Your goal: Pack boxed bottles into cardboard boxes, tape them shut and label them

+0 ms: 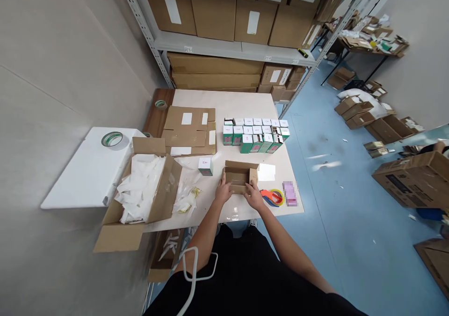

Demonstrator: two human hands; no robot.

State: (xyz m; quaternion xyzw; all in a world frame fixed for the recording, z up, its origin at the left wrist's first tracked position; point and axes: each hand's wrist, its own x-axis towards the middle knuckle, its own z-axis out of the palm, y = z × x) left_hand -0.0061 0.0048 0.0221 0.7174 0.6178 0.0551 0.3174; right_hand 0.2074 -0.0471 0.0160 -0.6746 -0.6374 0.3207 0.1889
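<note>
A small brown cardboard box (238, 172) stands with its top open near the front edge of the white table, and its inside looks bare. My left hand (223, 190) grips its left front corner, with the fingers over the wall. At the right front corner my right hand (253, 195) holds the same box by its wall or flap. Just left of it sits a single small green-and-white box (205, 166). Behind it stand several rows of similar green-and-white boxes (257, 135), some with opened tops. White paper (266, 172) lies to its right.
Rolls of coloured tape (277, 197) lie right of my hand. Flattened cardboard (187, 133) rests at the table's back left. A large open carton (163, 189) full of white packets stands left, near clear plastic bags (185, 199). Metal shelving (224, 47) with cartons rises behind.
</note>
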